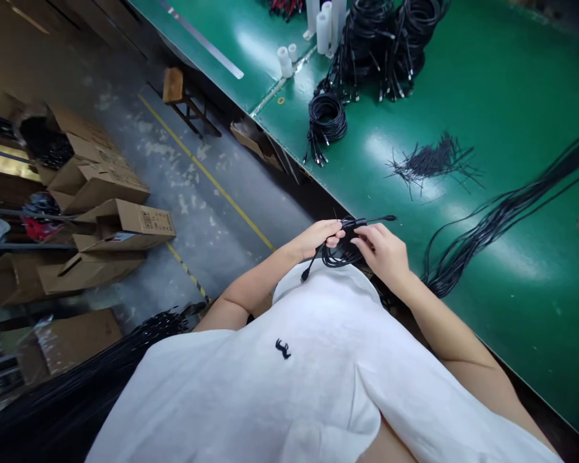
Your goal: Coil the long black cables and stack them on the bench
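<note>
A coiled black cable (343, 247) is gripped between both hands just above my white shirt, at the near edge of the green table (511, 96). My left hand (318, 235) is closed on the coil's left side, and one plug end dangles below it. My right hand (383, 252) is closed on the right side, fingers pinching the bundle. Another plug end sticks out to the right above that hand.
A long bundle of loose black cables (502, 218) trails across the table on the right. Short black ties (431, 162), a coiled bundle (326, 119), a cable heap (386, 45) and white rolls (324, 29) lie farther off. Cardboard boxes (120, 225) and a stool (176, 87) stand on the floor.
</note>
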Demonstrator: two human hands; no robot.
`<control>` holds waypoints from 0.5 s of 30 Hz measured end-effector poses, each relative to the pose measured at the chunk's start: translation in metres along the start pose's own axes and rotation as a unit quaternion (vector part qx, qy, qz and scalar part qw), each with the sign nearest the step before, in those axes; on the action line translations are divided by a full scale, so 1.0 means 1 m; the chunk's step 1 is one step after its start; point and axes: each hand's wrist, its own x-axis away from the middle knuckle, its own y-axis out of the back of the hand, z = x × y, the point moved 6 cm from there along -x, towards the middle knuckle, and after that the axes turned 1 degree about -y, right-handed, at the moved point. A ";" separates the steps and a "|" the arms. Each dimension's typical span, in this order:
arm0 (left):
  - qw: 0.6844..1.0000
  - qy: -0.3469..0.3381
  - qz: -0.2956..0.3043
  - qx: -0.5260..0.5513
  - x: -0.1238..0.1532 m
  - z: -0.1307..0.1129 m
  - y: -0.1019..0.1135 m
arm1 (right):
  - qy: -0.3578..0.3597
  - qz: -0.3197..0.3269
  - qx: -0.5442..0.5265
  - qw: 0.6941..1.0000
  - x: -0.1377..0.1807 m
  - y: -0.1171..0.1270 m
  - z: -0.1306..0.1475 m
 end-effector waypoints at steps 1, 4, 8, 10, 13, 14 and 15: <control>1.000 0.005 0.000 0.006 0.000 0.000 0.000 | 0.000 0.003 0.000 1.000 0.003 -0.006 0.002; 1.000 0.026 -0.002 0.005 0.001 0.001 0.002 | -0.010 0.017 -0.006 1.000 0.004 -0.024 0.003; 0.998 0.051 0.013 -0.030 0.001 0.006 0.002 | -0.047 0.030 -0.031 0.998 -0.001 -0.031 -0.002; 0.997 0.054 0.021 -0.047 0.001 0.009 0.002 | -0.060 0.044 -0.021 0.997 -0.001 -0.032 -0.003; 0.997 0.046 0.029 -0.055 -0.001 0.011 0.002 | -0.052 0.062 0.015 0.997 0.001 -0.034 -0.002; 0.997 0.040 0.036 -0.054 -0.001 0.010 0.002 | -0.048 0.059 0.021 0.997 0.001 -0.035 -0.001; 0.997 0.035 0.044 -0.054 -0.001 0.009 0.002 | -0.042 0.051 0.021 0.998 0.002 -0.035 0.000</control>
